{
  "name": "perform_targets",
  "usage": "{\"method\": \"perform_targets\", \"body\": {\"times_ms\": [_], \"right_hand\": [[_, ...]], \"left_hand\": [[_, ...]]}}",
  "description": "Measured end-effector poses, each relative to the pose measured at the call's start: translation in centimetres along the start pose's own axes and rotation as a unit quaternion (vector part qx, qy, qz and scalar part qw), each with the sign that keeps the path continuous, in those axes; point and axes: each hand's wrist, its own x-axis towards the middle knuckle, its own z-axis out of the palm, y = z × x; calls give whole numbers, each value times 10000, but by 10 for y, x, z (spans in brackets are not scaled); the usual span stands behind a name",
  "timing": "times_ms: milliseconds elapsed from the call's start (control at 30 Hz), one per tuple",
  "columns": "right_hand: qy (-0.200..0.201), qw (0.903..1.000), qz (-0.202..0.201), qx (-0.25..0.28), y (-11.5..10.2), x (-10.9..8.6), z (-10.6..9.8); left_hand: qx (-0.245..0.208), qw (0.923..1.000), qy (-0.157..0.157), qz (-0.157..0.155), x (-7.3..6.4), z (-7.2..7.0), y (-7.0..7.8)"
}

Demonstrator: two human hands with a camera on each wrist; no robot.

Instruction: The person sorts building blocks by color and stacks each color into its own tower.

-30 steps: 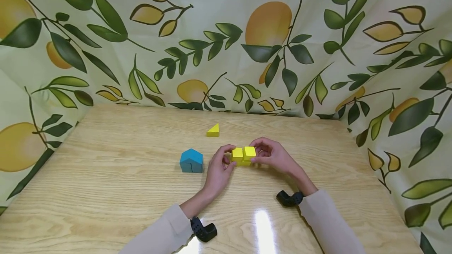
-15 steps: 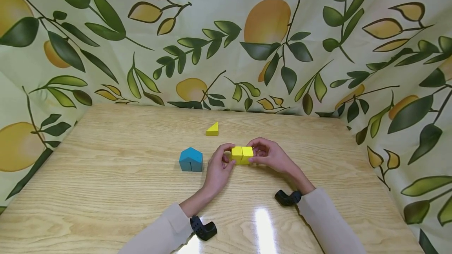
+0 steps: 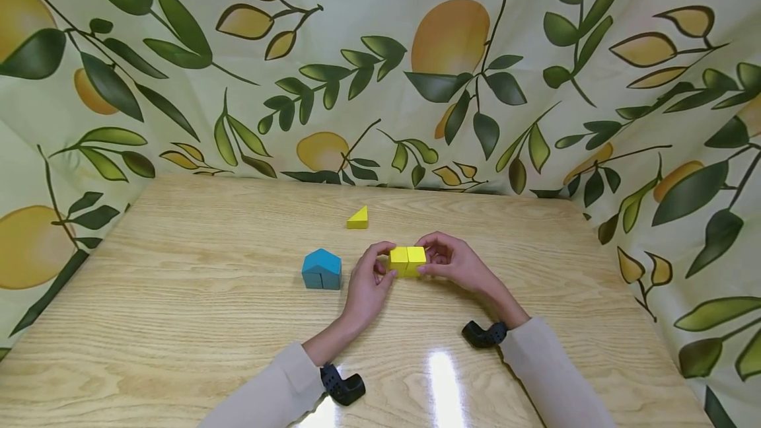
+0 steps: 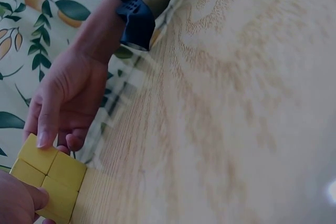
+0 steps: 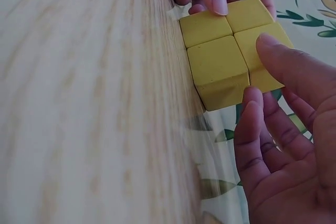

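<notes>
Yellow cubes (image 3: 407, 261) stand on the wooden table, two side by side with two more on top, their faces nearly flush. My left hand (image 3: 367, 289) pinches the upper left cube (image 5: 244, 14), thumb on the near face and fingers behind. From the other side my right hand (image 3: 462, 268) pinches the upper right cube (image 5: 265, 72), its thumb pressed on the near face. Behind the stack lies a yellow triangular block (image 3: 359, 218). Left of my left hand stands a blue house-shaped stack of blocks (image 3: 322, 269).
The wooden table (image 3: 196, 296) reaches back to a curtain (image 3: 357, 12) printed with leaves and fruit. Black devices sit on the left wrist (image 3: 343, 385) and the right wrist (image 3: 484, 334).
The upper right yellow cube has come down and slid left against its neighbour, closing the gap between them. Over the last half second both hands have stayed almost still.
</notes>
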Motion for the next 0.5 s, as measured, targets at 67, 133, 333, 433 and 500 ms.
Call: {"method": "perform_targets", "body": {"times_ms": [67,133,333,433,500], "right_hand": [[-61,10000,-13,37,-1,1,-1],[-105,9999,-34,97,-2,2,-2],[95,9999,-71,-105,-7,5,-11],[206,9990,-32,-397,-9,10,-15],[177,9985,-31,-521,-11,17,-17]], "left_hand": [[15,10000,8,28,0,0,0],[19,10000,8,72,1,-1,0],[39,9997,30,224,0,-1,-1],[65,9997,37,241,-1,0,-1],[80,9997,51,242,-2,0,-1]]}}
